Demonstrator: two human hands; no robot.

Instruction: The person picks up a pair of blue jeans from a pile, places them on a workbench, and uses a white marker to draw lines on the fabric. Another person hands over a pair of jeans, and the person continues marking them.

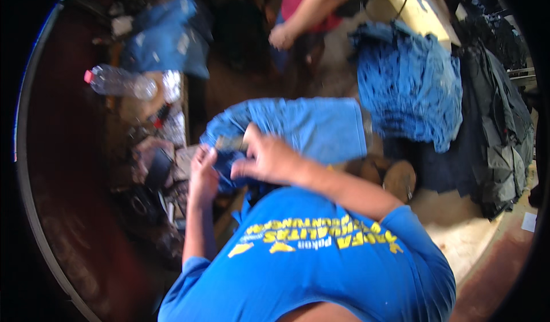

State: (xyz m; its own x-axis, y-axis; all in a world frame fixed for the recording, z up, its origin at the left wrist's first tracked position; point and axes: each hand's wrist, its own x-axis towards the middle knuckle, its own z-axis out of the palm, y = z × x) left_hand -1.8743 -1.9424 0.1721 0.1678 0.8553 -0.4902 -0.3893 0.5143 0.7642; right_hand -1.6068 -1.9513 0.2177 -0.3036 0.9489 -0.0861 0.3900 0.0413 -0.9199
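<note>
A blue denim garment (312, 126) lies spread on the work surface in front of me. My left hand (203, 176) lies on the garment's near left edge with its fingers stretched forward. My right hand (268, 159) is closed around a small tan and dark object (230, 144), too blurred to identify, and holds it against the fabric just beside my left hand. My blue printed shirt (321, 264) fills the lower middle of the view.
A heap of blue denim (408, 81) and dark garments (499, 133) lie to the right. A plastic bottle with a red cap (117, 81) and assorted clutter (154, 167) sit on the left. Another person in a red shirt stands at the top, one hand (281, 36) hanging down.
</note>
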